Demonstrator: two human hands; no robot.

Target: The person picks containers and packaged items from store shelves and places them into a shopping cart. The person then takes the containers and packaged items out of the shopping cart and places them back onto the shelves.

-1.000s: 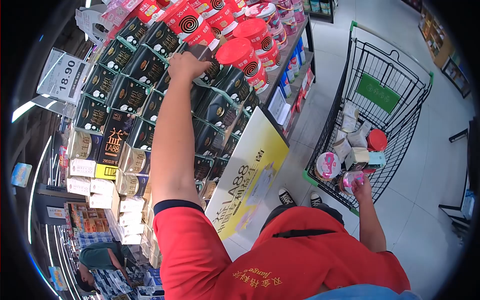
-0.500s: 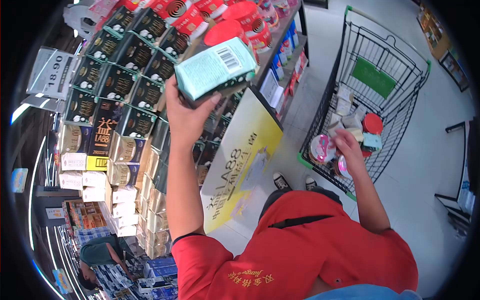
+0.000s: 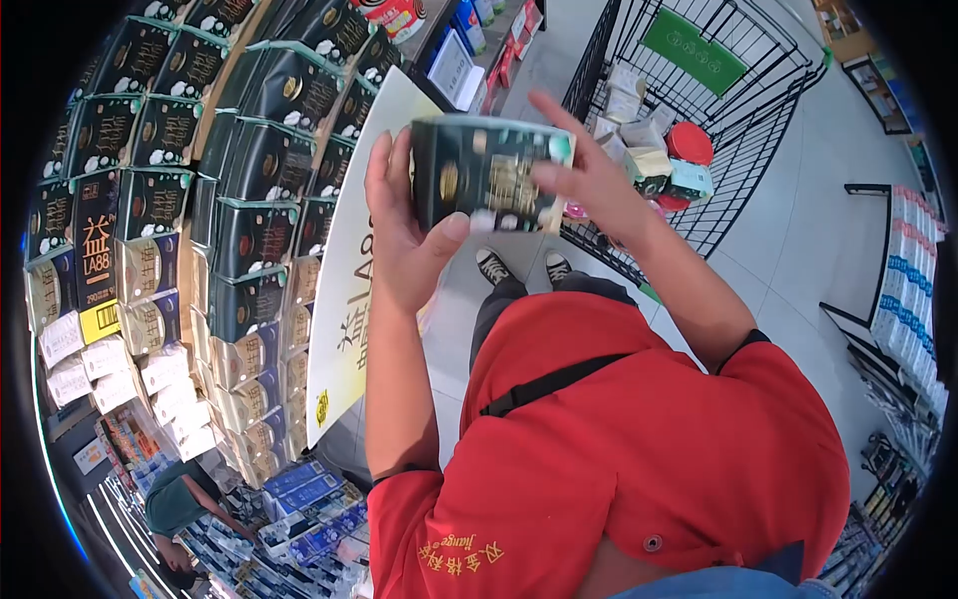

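A dark green soft pack [image 3: 479, 175] with gold print and white cotton flowers, resembling a tissue pack, is held up in front of my body. My left hand [image 3: 404, 225] grips its left end, thumb on the near lower edge and fingers along the side. At the pack's right end is my right hand [image 3: 609, 190], fingers spread and slightly blurred, one digit across the front face. Whether it presses on the pack I cannot tell. Matching dark packs [image 3: 264, 165] are stacked on the display at left.
A black wire shopping cart [image 3: 733, 215] with several packages inside stands ahead to the right. A white and yellow sign board [image 3: 349, 329] borders the stacked display. Another person [image 3: 180, 504] is at the lower left. Shelves [image 3: 903, 290] line the right side.
The pack has come lower and closer and has turned from its pale barcode side to its dark printed face. My right hand has moved from over the cart to the pack. The view has shifted.
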